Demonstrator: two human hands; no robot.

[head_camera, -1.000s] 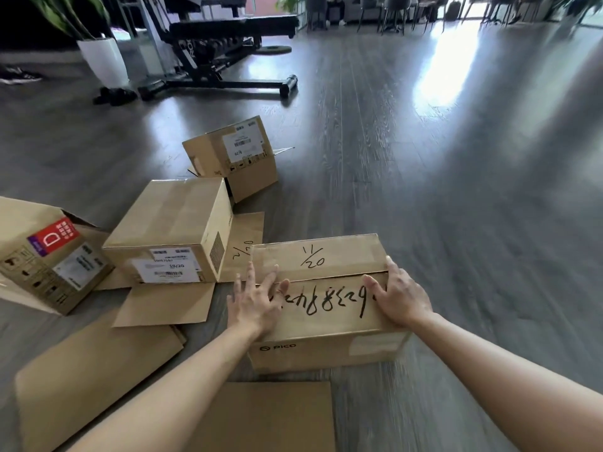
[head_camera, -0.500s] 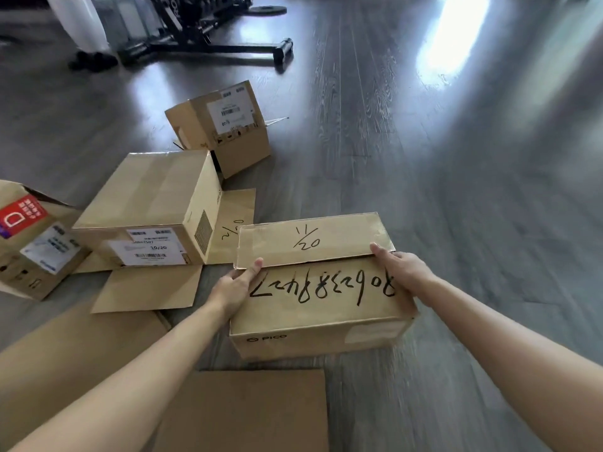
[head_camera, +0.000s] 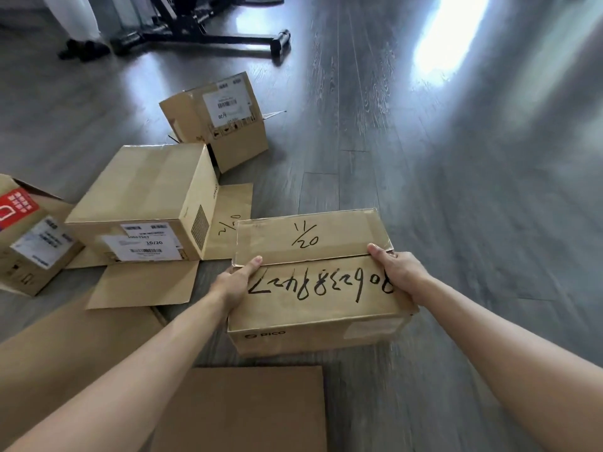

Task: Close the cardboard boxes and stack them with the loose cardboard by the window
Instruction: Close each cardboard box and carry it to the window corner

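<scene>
Hands gripped closed box (head_camera: pixel 313 282) on floor w/ flaps shut: left hand (head_camera: pixel 236 282) curled round its left edge, right hand (head_camera: pixel 396 272) round its right. Closing step looked done; next likely lifting it level & carrying to the window stack, not in view.

Your left hand (head_camera: pixel 235 282) and right hand (head_camera: pixel 398 272) grip opposite sides, thumbs on top, both forearms extended forward.
</scene>
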